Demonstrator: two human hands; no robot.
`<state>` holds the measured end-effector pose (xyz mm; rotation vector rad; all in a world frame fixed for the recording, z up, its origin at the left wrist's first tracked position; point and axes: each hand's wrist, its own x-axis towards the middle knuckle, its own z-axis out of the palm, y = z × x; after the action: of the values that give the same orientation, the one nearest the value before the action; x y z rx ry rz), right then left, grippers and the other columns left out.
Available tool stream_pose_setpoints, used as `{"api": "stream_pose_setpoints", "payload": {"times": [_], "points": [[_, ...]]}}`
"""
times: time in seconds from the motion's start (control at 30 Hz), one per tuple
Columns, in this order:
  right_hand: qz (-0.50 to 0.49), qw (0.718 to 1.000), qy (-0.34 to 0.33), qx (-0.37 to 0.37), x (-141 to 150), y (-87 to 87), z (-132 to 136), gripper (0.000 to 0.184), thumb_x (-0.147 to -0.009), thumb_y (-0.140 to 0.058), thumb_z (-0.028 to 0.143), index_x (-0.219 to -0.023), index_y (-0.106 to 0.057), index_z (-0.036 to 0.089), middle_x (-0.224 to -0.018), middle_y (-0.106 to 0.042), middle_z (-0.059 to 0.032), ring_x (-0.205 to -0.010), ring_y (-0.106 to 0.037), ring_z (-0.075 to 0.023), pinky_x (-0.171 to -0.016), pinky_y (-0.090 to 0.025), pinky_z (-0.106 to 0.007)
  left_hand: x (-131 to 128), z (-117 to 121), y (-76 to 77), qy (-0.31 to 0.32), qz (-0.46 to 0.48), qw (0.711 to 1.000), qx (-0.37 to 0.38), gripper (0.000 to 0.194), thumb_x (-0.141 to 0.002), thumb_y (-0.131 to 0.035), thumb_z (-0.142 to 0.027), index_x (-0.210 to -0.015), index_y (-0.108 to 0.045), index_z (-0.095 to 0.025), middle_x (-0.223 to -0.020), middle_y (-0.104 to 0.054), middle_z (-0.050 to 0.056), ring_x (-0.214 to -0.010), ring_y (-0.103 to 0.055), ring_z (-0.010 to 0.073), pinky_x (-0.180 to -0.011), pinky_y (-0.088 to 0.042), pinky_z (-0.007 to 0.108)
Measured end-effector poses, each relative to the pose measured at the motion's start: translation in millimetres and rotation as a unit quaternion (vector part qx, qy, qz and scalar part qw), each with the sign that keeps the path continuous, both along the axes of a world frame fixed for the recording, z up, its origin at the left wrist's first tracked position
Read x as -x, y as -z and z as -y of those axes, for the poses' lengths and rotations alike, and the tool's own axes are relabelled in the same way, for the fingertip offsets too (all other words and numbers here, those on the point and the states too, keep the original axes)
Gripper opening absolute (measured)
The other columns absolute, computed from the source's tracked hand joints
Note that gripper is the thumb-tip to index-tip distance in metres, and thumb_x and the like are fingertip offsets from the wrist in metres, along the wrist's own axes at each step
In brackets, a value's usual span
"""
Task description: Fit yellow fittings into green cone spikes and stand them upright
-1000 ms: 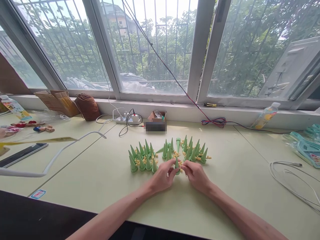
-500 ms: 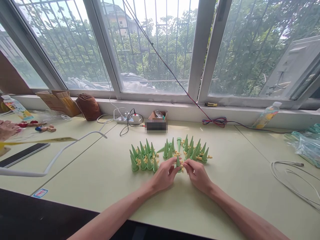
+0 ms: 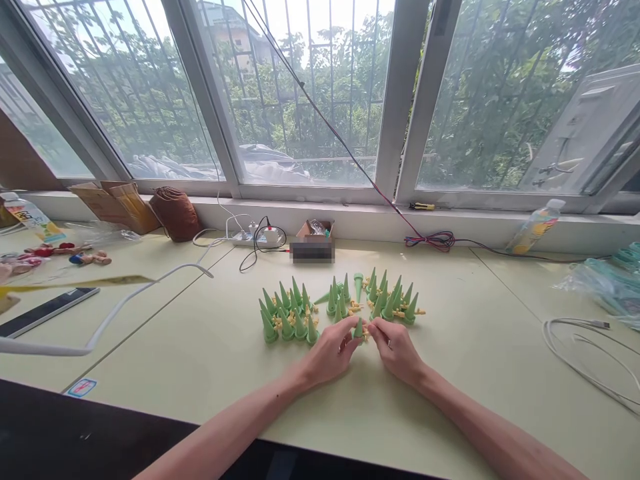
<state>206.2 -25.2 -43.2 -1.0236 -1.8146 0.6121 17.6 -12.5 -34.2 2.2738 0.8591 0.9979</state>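
My left hand (image 3: pixel 330 348) is closed around a small green cone (image 3: pixel 359 328), its pointed tip up and its base partly hidden by the fingers. My right hand (image 3: pixel 399 345) meets it from the right, thumb and forefinger pinched together at the cone's side. Small yellowish bits (image 3: pixel 366 335) show between the cone and these fingertips; what the right fingers grip is too small to make out. Behind my hands stand several more green cones in a left cluster (image 3: pixel 285 323), a few middle ones (image 3: pixel 339 308) and a right cluster (image 3: pixel 393 303), with yellowish pieces among them.
A small open box (image 3: pixel 316 230) and a power strip (image 3: pixel 250 237) stand by the window wall. At left are a dark flat device (image 3: pixel 50 311), a white cable (image 3: pixel 120 303) and small doll-like figures (image 3: pixel 90 258). At right lie a coiled cable (image 3: pixel 560 333), a bottle (image 3: pixel 537 227) and plastic bags (image 3: pixel 610 287).
The green cone between my hands has shifted slightly right and lower. Both my hands stay nearly in place. At the far left, another person's hand has mostly moved out of view.
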Motion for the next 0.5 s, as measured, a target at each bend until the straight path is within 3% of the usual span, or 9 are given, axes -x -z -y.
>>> {"api": "stream_pose_setpoints", "payload": {"times": [0.13,0.33,0.5], "points": [[0.001,1.000,0.008,0.009,1.0,-0.2,-0.1,0.039,-0.101,-0.039,0.035,-0.065,-0.032,0.022,-0.057,-0.031,0.0051,-0.050,-0.028,-0.0114,-0.048,-0.025,-0.025,0.0,1.3,0.9,0.006,-0.011,1.000,-0.004,0.020,-0.094,-0.050,-0.018,-0.114,-0.052,-0.016,-0.060,-0.042,-0.008,-0.050,-0.037,0.0086,-0.055,-0.036,0.021],[0.028,0.999,0.008,0.019,-0.4,-1.4,-2.0,0.042,-0.100,-0.040,0.033,-0.060,-0.034,0.021,-0.053,-0.033,0.0045,-0.049,-0.028,-0.0108,-0.046,-0.024,-0.025,-1.0,5.2,-4.6,0.037,-0.018,0.999,-0.017,0.019,-0.092,-0.048,-0.015,-0.110,-0.053,-0.017,-0.066,-0.050,-0.004,-0.051,-0.043,0.0089,-0.056,-0.038,0.021],[0.078,0.995,0.055,-0.039,-4.1,-8.3,-3.7,0.044,-0.099,-0.044,0.033,-0.058,-0.033,0.021,-0.052,-0.029,0.0060,-0.048,-0.024,-0.0101,-0.046,-0.023,-0.025,-1.0,7.7,-7.4,0.032,-0.032,0.999,-0.019,0.021,-0.087,-0.050,-0.013,-0.107,-0.053,-0.017,-0.067,-0.051,-0.004,-0.048,-0.040,0.0075,-0.051,-0.035,0.020]]}}
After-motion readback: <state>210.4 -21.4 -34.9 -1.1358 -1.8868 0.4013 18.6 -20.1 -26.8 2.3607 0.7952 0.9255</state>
